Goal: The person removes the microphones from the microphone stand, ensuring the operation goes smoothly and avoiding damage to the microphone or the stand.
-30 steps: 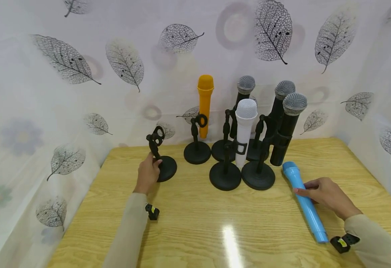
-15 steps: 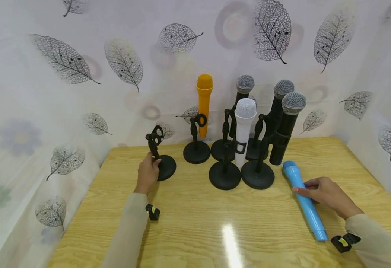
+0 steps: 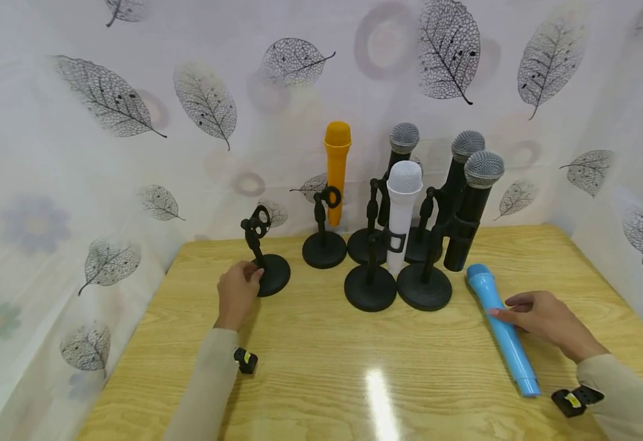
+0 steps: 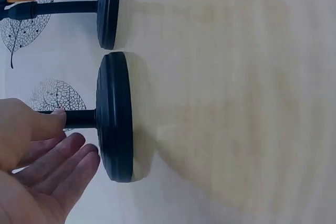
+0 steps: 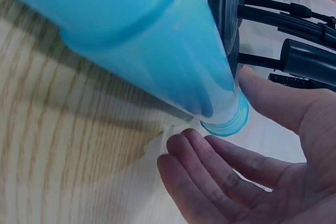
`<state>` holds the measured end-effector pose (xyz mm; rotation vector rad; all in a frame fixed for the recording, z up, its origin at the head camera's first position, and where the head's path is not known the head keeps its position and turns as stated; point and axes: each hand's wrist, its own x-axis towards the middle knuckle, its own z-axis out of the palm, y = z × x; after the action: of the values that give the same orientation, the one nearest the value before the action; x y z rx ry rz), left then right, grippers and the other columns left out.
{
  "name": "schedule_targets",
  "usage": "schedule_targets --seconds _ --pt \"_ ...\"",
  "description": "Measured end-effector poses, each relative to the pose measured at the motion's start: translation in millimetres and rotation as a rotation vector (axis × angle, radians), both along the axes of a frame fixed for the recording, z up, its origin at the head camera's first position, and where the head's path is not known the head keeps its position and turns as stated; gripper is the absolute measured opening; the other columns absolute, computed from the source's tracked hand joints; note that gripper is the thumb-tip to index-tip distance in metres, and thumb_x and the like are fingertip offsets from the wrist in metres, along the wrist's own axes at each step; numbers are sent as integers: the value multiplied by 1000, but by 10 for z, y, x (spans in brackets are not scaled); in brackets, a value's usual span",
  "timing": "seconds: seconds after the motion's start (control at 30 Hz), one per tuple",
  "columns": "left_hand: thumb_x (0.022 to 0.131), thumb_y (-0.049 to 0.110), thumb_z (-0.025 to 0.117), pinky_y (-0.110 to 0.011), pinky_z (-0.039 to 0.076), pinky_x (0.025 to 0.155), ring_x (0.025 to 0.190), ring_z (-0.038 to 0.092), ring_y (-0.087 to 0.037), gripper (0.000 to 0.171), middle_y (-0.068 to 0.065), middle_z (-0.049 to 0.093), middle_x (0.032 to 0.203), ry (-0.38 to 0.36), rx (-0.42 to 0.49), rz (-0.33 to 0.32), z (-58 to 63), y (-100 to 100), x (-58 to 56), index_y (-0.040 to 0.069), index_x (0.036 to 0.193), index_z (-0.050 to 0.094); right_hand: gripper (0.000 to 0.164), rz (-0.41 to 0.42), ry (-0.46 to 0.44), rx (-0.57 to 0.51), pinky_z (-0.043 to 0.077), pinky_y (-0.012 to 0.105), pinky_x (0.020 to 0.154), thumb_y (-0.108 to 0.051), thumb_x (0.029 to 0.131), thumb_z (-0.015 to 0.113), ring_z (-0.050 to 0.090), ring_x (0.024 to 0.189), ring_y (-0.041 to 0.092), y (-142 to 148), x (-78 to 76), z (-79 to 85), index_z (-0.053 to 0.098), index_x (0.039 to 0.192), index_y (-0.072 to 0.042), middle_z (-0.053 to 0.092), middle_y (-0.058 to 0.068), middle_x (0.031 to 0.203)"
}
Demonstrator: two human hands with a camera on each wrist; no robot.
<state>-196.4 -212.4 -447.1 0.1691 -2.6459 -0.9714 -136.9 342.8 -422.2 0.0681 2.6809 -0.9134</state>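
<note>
Left hand (image 3: pixel 237 294) and right hand (image 3: pixel 550 321) are loose and empty; gently pinch the stand (image 3: pixel 275 277) and blue mic (image 3: pixel 506 338) just beside them.

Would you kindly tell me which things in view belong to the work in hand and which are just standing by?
Likely the work in hand: blue microphone; leftmost stand, holding no microphone.
Apparently standing by: orange microphone; white microphone; left black microphone; middle black microphone; right black microphone; the other stands.

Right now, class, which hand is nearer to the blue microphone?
Right. The right hand is close beside the blue microphone; the left hand is across the table, at the leftmost black stand.
</note>
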Motion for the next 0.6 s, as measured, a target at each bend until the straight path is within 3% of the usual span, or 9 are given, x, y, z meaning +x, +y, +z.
schedule_targets --seconds 0.13,0.27,0.47,0.6 --pt "97 18 72 -41 54 66 70 66 -25 19 -13 72 83 11 -52 -13 -12 19 103 -1 96 73 80 -15 54 49 54 47 74 -53 96 66 65 92 35 18 24 36 55 127 20 65 32 111" --pt "97 20 72 -38 51 62 65 62 -20 20 -8 70 77 9 -54 -64 -12 94 154 1 93 74 73 -42 118 67 52 48 72 -53 97 65 63 95 42 3 55 63 60 123 15 66 29 109" --pt "97 21 71 -41 55 69 71 66 -18 19 -5 72 82 -13 -40 -192 33 279 121 3 98 75 58 -71 190 23 48 34 63 -50 96 66 63 85 29 -116 114 100 69 112 6 69 17 100" --pt "98 24 70 -41 54 71 71 65 -16 18 -3 72 82 -8 -36 -271 109 433 60 6 97 75 49 -56 217 -12 49 34 62 -44 96 70 64 82 23 -235 142 130 71 109 4 71 13 97"
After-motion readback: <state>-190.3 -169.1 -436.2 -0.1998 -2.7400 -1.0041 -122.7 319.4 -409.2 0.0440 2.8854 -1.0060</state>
